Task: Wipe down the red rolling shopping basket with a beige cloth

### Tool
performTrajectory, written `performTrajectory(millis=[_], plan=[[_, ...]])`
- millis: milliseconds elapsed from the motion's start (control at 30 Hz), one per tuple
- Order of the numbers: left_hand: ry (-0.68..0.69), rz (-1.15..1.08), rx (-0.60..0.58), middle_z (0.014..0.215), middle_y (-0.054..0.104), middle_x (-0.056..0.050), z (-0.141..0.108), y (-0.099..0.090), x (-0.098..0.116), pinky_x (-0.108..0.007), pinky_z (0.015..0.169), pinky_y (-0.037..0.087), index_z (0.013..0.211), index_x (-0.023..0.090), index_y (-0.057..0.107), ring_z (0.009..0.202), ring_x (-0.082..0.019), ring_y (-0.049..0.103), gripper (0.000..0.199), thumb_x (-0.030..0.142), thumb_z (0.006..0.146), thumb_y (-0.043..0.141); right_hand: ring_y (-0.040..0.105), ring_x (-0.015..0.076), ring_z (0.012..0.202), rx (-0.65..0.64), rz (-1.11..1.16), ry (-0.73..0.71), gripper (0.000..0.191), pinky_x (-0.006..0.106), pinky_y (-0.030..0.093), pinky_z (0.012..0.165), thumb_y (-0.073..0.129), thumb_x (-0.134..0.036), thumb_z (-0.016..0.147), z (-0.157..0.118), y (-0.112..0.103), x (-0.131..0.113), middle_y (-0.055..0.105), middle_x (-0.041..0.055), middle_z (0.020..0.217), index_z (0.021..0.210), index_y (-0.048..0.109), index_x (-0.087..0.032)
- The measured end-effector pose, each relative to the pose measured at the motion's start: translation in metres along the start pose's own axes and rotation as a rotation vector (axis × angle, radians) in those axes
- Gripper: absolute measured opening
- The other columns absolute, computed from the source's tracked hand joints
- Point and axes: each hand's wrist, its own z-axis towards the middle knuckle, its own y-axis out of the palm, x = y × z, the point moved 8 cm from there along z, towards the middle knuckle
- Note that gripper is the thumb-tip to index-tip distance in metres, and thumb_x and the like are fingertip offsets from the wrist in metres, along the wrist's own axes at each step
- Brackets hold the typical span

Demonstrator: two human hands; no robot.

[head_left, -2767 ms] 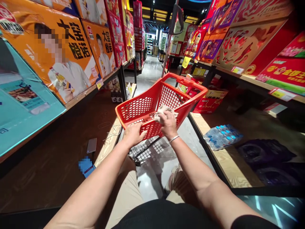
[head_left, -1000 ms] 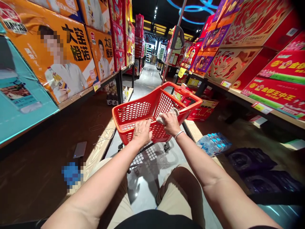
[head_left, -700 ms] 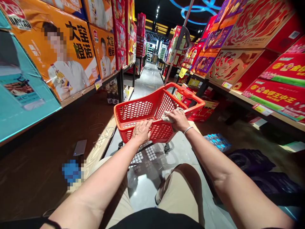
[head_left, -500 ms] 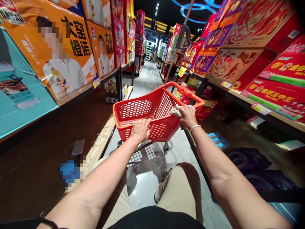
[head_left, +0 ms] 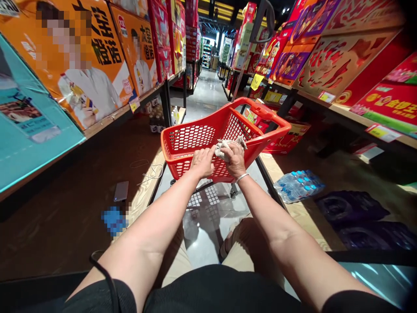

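Shelves [head_left: 110, 121] of pale wood in black frames line both sides, the left one loaded with printed cartons [head_left: 138, 52]. Between them stands a red shopping cart [head_left: 192, 134], its wheels [head_left: 233, 189] on a glossy floor [head_left: 205, 89]. Its basket is smooth, hard-looking plastic, with walls pierced in a lattice and a thick rounded rim. A big orange carton [head_left: 74, 61] over on the left has shiny, wrinkled film across it. On the low board [head_left: 302, 217] to the right, a pack of bottles [head_left: 298, 186] sits in clear, crinkled wrap, blue caps showing through. From here, the person's left hand [head_left: 203, 163] lies over the cart's near rim; I can't tell whether it grips or only rests. Just beside it, the right hand [head_left: 236, 161] is clamped on a rumpled, off-white cloth [head_left: 223, 148], held at the same rim. A thin pale bracelet [head_left: 242, 177] circles the right wrist.
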Motion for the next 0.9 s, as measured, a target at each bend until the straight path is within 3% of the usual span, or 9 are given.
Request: performTrajectory(millis=[100, 233, 333, 433, 567, 633, 733, 900], plan=[[-0.001, 0.01, -0.021, 0.135, 0.057, -0.014, 0.001, 0.0, -0.005, -0.044, 0.103, 0.035, 0.159, 0.012, 0.025, 0.12, -0.03, 0.05, 0.077, 0.023, 0.086, 0.05, 0.041, 0.0289, 0.131, -0.019, -0.045, 0.124, 0.033, 0.046, 0.034, 0.113, 0.05, -0.025, 0.097, -0.024, 0.025, 0.007, 0.054, 0.009, 0.139, 0.123, 0.07, -0.027], [0.012, 0.014, -0.048, 0.137, 0.056, -0.014, 0.002, 0.001, -0.007, -0.043, 0.101, 0.034, 0.157, 0.014, 0.03, 0.122, -0.03, 0.049, 0.073, 0.022, 0.087, 0.049, 0.049, 0.025, 0.11, -0.313, -0.05, 0.077, 0.036, 0.039, 0.044, 0.097, 0.05, -0.018, 0.095, -0.087, 0.084, -0.002, 0.06, 0.0075, 0.126, 0.121, 0.071, -0.031], [0.026, 0.008, -0.053, 0.137, 0.056, -0.013, 0.0, 0.001, -0.008, -0.043, 0.102, 0.034, 0.154, 0.017, 0.036, 0.122, -0.03, 0.049, 0.069, 0.022, 0.087, 0.05, 0.05, 0.0213, 0.094, -0.444, -0.051, 0.063, 0.047, 0.033, 0.046, 0.085, 0.05, -0.007, 0.089, -0.125, 0.105, 0.001, 0.063, 0.0069, 0.108, 0.124, 0.07, -0.032], [0.035, -0.019, -0.043, 0.136, 0.056, -0.012, -0.002, 0.001, -0.01, -0.044, 0.103, 0.033, 0.153, 0.018, 0.037, 0.121, -0.03, 0.049, 0.068, 0.023, 0.087, 0.05, 0.051, 0.0224, 0.098, -0.357, -0.048, 0.08, 0.042, 0.035, 0.046, 0.089, 0.049, -0.01, 0.091, -0.113, 0.086, 0.008, 0.063, 0.0084, 0.109, 0.122, 0.071, -0.028], [0.013, -0.066, -0.022, 0.13, 0.06, -0.011, 0.001, -0.001, -0.014, -0.044, 0.099, 0.034, 0.149, 0.021, 0.044, 0.119, -0.029, 0.05, 0.058, 0.024, 0.091, 0.043, 0.047, 0.0275, 0.121, -0.099, 0.015, 0.052, 0.034, 0.043, 0.04, 0.105, 0.051, -0.028, 0.098, -0.055, 0.033, 0.001, 0.058, 0.0087, 0.132, 0.126, 0.069, -0.029], [0.001, -0.094, -0.023, 0.124, 0.063, -0.009, 0.003, -0.003, -0.015, -0.043, 0.097, 0.035, 0.143, 0.023, 0.052, 0.115, -0.027, 0.053, 0.05, 0.025, 0.095, 0.038, 0.041, 0.0302, 0.13, -0.04, -0.011, 0.07, 0.034, 0.047, 0.035, 0.112, 0.051, -0.031, 0.099, -0.036, 0.021, -0.004, 0.055, 0.0078, 0.139, 0.128, 0.068, -0.032], [-0.019, -0.12, -0.042, 0.125, 0.064, -0.008, 0.005, -0.003, -0.017, -0.042, 0.097, 0.036, 0.141, 0.024, 0.054, 0.114, -0.026, 0.054, 0.048, 0.026, 0.098, 0.032, 0.038, 0.0311, 0.133, -0.11, -0.059, 0.086, 0.033, 0.05, 0.031, 0.114, 0.05, -0.028, 0.1, -0.039, 0.039, -0.015, 0.055, 0.006, 0.139, 0.125, 0.07, -0.036], [0.007, -0.105, -0.064, 0.131, 0.063, -0.007, 0.002, -0.003, -0.018, -0.042, 0.101, 0.036, 0.15, 0.023, 0.046, 0.118, -0.026, 0.053, 0.055, 0.027, 0.096, 0.034, 0.042, 0.0274, 0.126, -0.384, -0.073, -0.039, 0.029, 0.042, 0.042, 0.101, 0.051, -0.027, 0.101, -0.092, 0.1, -0.028, 0.057, 0.003, 0.136, 0.12, 0.07, -0.037]])
